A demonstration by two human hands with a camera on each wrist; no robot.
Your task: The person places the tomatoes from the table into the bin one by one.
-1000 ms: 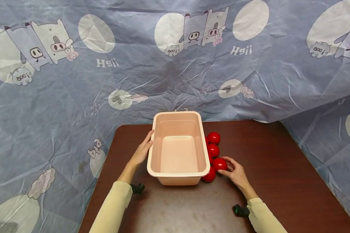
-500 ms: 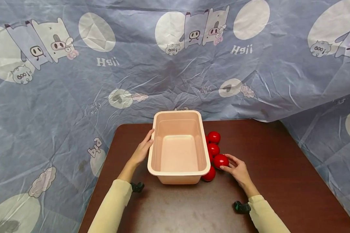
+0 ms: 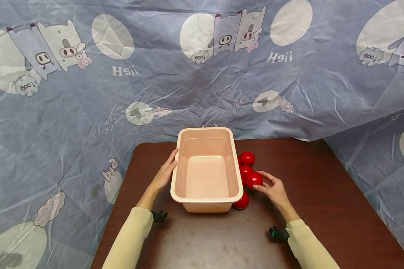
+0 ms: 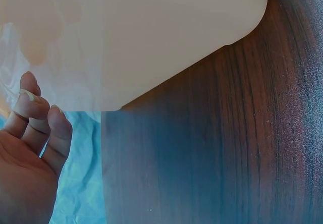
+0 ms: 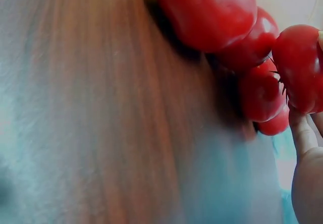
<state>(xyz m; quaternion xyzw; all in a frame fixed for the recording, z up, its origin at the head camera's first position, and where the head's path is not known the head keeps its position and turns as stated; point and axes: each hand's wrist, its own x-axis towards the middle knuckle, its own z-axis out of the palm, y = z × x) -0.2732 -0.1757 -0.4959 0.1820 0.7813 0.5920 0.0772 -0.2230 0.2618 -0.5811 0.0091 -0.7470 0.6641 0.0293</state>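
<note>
At three o'clock of the bin, the right hand pinches a tomato, seemingly just off the worktop, while the left hand rests flat-fingered at nine o'clock.

A dark brown wooden counter carries everything, its grain running in fine dark streaks (plainest in the left wrist view). Behind it and down both sides hangs a crumpled blue-grey cartoon sheet, printed with pale ovals, small clouds and paired pig-like figures that appear upside down. Lettering on the sheet also reads upside down. The sheet drapes over the counter's far edge and falls past its left and right corners.
</note>
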